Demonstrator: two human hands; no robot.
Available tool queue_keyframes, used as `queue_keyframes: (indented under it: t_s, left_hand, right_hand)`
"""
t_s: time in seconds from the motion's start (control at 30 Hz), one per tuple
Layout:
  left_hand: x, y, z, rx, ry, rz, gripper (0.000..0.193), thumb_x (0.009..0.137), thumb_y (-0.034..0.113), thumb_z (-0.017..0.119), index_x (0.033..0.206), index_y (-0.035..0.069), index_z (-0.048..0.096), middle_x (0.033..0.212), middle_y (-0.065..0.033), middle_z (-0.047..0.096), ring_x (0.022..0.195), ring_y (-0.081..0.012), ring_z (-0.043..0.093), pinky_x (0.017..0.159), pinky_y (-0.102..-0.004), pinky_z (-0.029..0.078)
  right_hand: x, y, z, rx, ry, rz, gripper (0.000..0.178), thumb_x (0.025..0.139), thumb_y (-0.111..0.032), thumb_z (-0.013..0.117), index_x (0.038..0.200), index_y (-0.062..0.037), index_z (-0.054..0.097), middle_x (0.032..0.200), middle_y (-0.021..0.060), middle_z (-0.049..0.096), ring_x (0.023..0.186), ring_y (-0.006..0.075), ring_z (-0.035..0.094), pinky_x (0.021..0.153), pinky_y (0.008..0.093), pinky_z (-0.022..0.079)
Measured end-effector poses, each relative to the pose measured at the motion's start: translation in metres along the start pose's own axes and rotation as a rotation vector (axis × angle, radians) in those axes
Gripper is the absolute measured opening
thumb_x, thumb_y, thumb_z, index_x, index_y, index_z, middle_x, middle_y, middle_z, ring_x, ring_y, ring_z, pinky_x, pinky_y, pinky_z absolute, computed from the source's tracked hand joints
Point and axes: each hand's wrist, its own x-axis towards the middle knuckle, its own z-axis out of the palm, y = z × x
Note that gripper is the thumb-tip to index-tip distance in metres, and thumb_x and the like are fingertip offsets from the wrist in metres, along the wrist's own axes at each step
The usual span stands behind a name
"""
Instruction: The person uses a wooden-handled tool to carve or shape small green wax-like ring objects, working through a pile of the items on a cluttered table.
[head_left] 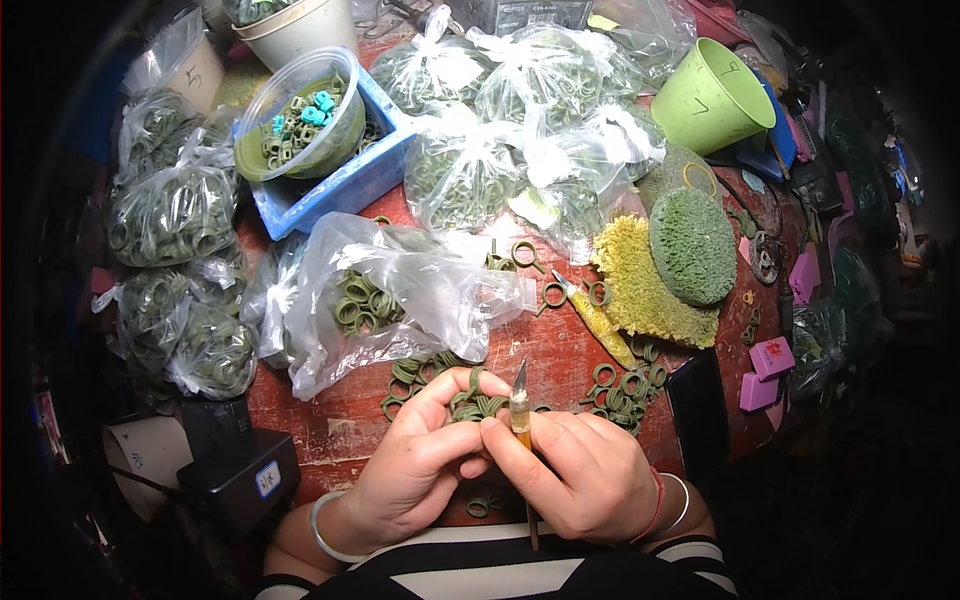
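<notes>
My right hand (590, 475) is closed round a craft knife (521, 425), its pointed blade standing upward and its thin brown handle slanting down toward my lap. Close beside it, my left hand (415, 470) is curled with thumb and fingers bent around small dark green rings (468, 407), and one ring sits at the index fingertip. The fingertips of both hands nearly meet; how many rings the left one holds is hidden. Loose green rings (625, 395) lie to the right of my hands, and a clear plastic bag (420, 270) with more rings lies open beyond them.
On the red worktop stand tied bags of rings (175, 215), a blue tray (390, 150) holding a clear tub (250, 150), and a light green bucket (710, 95). A yellow-handled cutter (600, 325), yellow sponge mat (620, 260), green round pad (692, 245) and black phone (700, 410) lie at right.
</notes>
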Motion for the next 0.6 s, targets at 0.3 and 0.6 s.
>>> queue_keyframes:
  t_s: [0.3, 0.6]
  left_hand:
    - [0.0004, -0.0004, -0.0003, 0.007, -0.001, 0.001, 0.029, 0.091, -0.003, 0.053, 0.118, 0.005, 0.049, 0.095, -0.0015, 0.06, 0.072, -0.0027, 0.049, 0.059, -0.0175, 0.038]
    - [0.0002, -0.0008, -0.0014, 0.008, 0.002, 0.001, 0.029, 0.091, -0.003, 0.052, 0.119, 0.004, 0.049, 0.095, -0.0016, 0.06, 0.072, -0.0028, 0.049, 0.06, -0.0176, 0.038]
  right_hand:
    - [0.0, 0.0002, -0.0002, -0.014, -0.003, -0.012, 0.035, 0.082, -0.016, 0.06, 0.11, 0.0056, 0.062, 0.093, 0.0157, 0.062, 0.074, 0.0204, 0.063, 0.062, 0.0271, 0.05]
    - [0.0002, -0.0004, -0.0001, -0.019, -0.002, -0.007, 0.036, 0.081, -0.016, 0.061, 0.109, 0.0052, 0.062, 0.095, 0.0159, 0.062, 0.075, 0.0201, 0.063, 0.062, 0.0269, 0.05]
